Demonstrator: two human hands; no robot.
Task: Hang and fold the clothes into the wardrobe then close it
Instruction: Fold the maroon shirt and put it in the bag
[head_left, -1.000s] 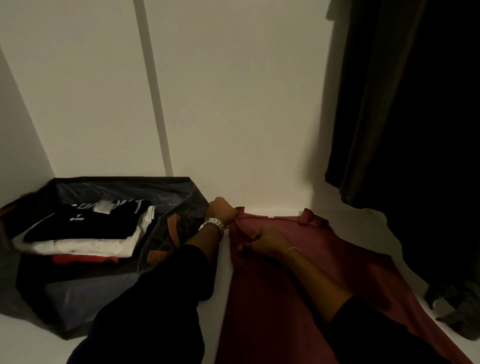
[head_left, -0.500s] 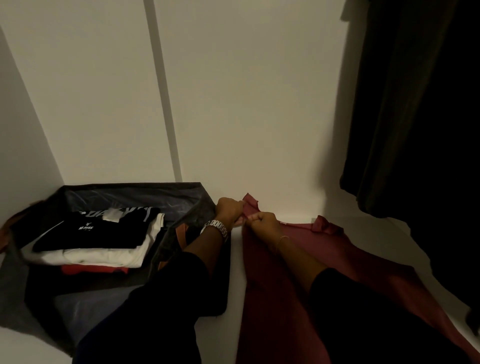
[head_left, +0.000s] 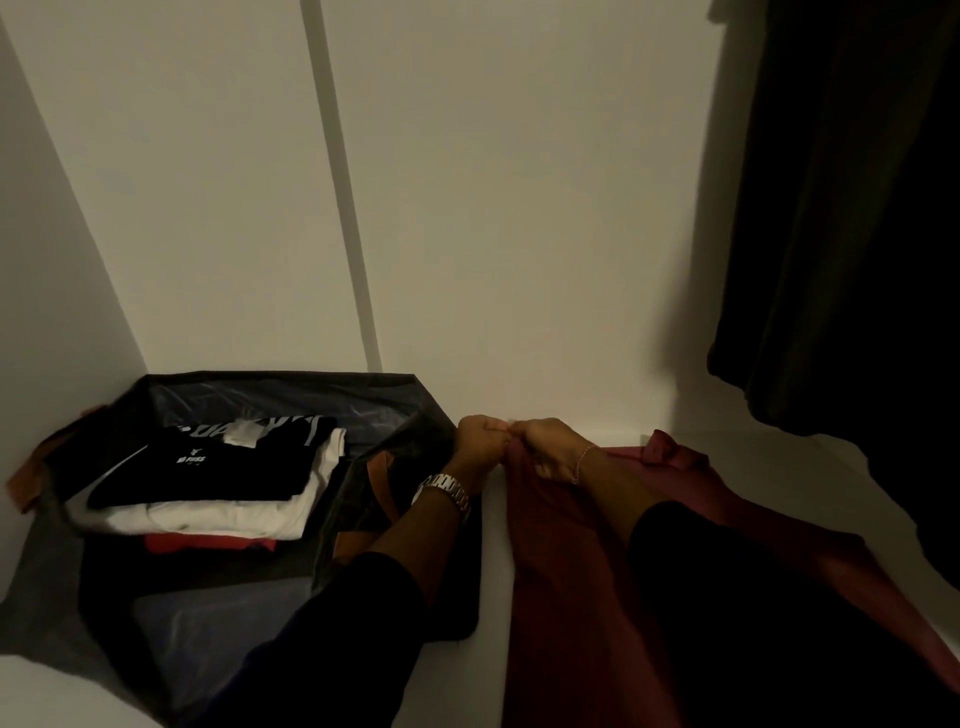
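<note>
On wardrobe floor (head_left: 545, 649), beside bin (head_left: 270, 387): maroon garment (head_left: 561, 571), lying flat. Left hand (head_left: 480, 441) and right hand (head_left: 550, 449) are meeting, both pinching its far edge. Advisable: keeping edges aligned, smoothing before creasing.

Non-task items, wardrobe interior
Dark fabric bin (head_left: 426, 395) at 8 o'clock; vertical panel seam (head_left: 340, 187) at 11 o'clock.

Two hands, the left hand (head_left: 480, 441) and the right hand (head_left: 551, 448). One dark red garment (head_left: 576, 597). One dark fabric bin (head_left: 291, 387) holding three folded tops (head_left: 208, 499) (black, white, red). One wristwatch (head_left: 444, 488), one bracelet (head_left: 583, 460).
</note>
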